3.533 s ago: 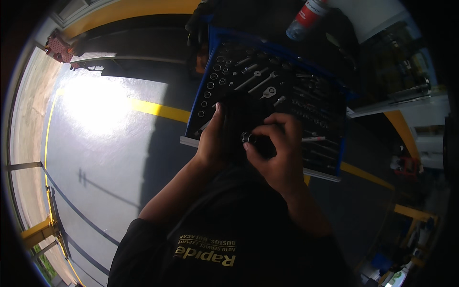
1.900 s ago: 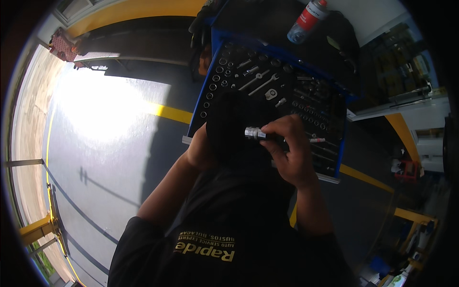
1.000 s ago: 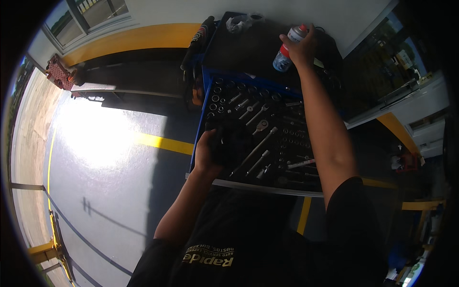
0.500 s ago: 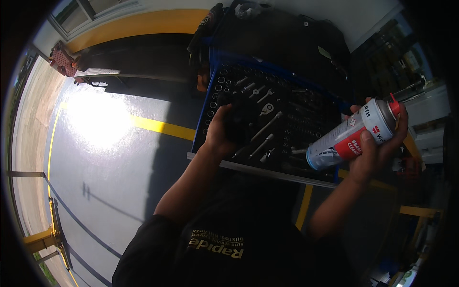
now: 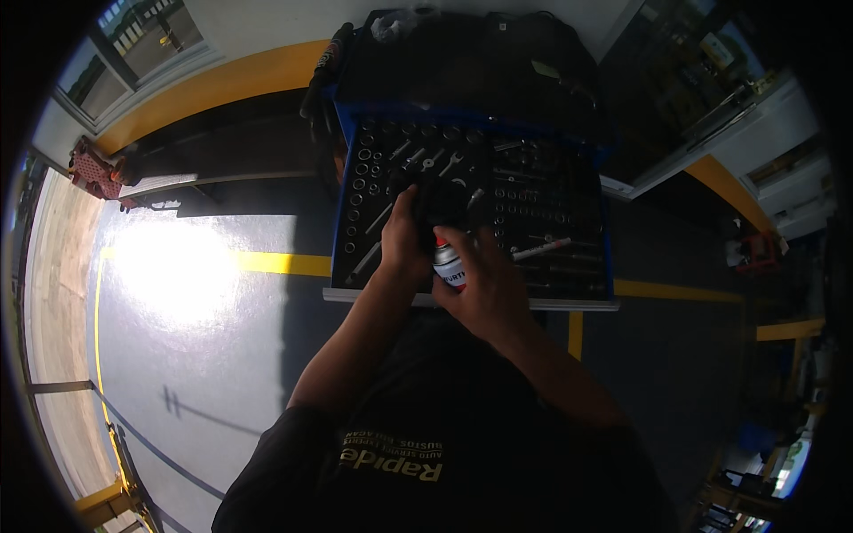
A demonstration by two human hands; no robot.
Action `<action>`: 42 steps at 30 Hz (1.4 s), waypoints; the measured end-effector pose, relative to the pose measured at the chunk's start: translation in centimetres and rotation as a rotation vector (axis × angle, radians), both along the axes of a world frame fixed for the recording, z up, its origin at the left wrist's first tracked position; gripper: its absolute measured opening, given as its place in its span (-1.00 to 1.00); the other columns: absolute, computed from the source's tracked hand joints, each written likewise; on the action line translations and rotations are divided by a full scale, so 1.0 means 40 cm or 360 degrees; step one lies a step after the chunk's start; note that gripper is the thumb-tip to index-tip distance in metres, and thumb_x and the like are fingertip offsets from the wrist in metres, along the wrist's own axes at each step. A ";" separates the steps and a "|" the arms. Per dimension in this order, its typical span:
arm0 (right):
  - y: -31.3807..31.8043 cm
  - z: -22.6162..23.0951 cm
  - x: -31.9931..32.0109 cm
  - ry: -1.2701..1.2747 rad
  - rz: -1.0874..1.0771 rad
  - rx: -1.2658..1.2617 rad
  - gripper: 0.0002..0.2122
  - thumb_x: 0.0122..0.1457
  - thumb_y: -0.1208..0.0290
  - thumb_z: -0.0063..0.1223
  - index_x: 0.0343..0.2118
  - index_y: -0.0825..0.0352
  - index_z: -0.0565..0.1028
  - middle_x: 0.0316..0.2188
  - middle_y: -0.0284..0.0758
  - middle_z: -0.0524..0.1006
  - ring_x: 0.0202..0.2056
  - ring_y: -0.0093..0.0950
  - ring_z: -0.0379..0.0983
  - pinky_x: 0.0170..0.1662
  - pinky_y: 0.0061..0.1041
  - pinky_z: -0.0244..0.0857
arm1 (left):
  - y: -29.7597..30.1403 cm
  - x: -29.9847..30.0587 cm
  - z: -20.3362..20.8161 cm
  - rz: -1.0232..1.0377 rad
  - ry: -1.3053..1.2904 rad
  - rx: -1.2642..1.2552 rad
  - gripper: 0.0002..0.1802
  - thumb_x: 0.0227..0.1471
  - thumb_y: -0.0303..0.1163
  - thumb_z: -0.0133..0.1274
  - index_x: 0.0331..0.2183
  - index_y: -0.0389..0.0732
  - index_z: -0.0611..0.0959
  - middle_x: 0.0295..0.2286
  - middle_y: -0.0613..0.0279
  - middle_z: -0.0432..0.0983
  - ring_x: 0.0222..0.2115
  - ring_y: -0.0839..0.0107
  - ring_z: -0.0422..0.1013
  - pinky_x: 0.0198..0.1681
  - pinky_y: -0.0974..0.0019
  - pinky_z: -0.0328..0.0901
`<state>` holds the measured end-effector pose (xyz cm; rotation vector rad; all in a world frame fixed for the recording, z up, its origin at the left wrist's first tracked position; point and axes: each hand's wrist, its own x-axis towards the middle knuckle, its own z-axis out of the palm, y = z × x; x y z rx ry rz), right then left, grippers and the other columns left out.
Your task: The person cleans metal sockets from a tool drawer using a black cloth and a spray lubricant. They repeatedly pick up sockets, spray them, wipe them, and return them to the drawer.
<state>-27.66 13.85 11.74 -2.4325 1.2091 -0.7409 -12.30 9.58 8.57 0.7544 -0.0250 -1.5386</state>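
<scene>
From my remote seat, looking down through the head camera, I see the right grip (image 5: 484, 284) closed around a spray can (image 5: 450, 269), its fingers curled about the cylinder and hiding most of it. The index finger reaches to the red nozzle (image 5: 440, 241) at the can's top; whether it presses, I cannot tell. The left grip (image 5: 404, 235) is just beside it, thumb up along a black bundle (image 5: 431, 200). It seems closed on that bundle, but its other fingers are hidden, so I can't read how tightly.

The can is between the two hands, in front of the wearer's torso and over the near part of the open drawer (image 5: 573, 305). Its nozzle end points away from the wearer, toward the black bundle; in my view the long axis runs nearly up and down, the top leaning slightly left. The true tilt is hard to judge.

The can has a pale, smooth shoulder and a patch of red below. The bundle looks matt and soft, its outline lost in shadow. In the drawer, ring-shaped metal sockets (image 5: 359, 185) line the left side of a black tray, with a slim steel wrench (image 5: 452, 165) lying diagonally. Behind it, the dark worktop (image 5: 444, 71) carries crumpled clear plastic (image 5: 392, 27).
</scene>
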 end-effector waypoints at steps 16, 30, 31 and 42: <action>0.005 -0.014 -0.024 -0.0232 -0.0075 -0.0010 -0.30 0.11 0.36 0.41 0.34 0.08 0.36 -0.05 -0.16 0.43 -0.17 -0.25 0.65 -0.22 -0.26 0.65 | 0.006 -0.018 -0.002 -0.0055 0.0101 -0.0149 -0.44 0.51 -0.09 -0.18 0.25 -0.34 0.44 0.07 -0.11 0.56 0.06 0.00 0.55 0.21 -0.11 0.46; -0.003 -0.025 -0.041 -0.0243 -0.0055 -0.0197 -0.27 0.09 0.46 0.40 0.36 0.07 0.36 -0.06 -0.16 0.42 -0.15 -0.27 0.60 -0.25 -0.25 0.60 | -0.014 -0.044 0.004 -0.0013 0.0027 -0.0158 -0.47 0.53 -0.12 -0.23 0.23 -0.35 0.47 0.07 -0.08 0.56 0.06 0.02 0.54 0.23 -0.12 0.44; -0.003 -0.024 -0.043 -0.0244 -0.0054 -0.0200 -0.27 0.09 0.46 0.40 0.36 0.07 0.36 -0.06 -0.16 0.42 -0.16 -0.27 0.60 -0.26 -0.26 0.60 | -0.014 -0.046 0.011 -0.0006 0.0009 -0.0136 -0.47 0.53 -0.13 -0.22 0.23 -0.35 0.47 0.06 -0.08 0.57 0.06 0.02 0.54 0.22 -0.11 0.44; -0.001 -0.019 -0.045 -0.0232 -0.0016 -0.0160 -0.27 0.09 0.46 0.41 0.35 0.08 0.36 -0.05 -0.17 0.42 -0.15 -0.29 0.62 -0.26 -0.30 0.63 | -0.010 -0.048 0.040 0.0009 0.0043 -0.0067 -0.53 0.50 -0.17 -0.16 0.16 -0.34 0.54 0.00 0.00 0.60 -0.02 0.16 0.56 0.13 0.05 0.48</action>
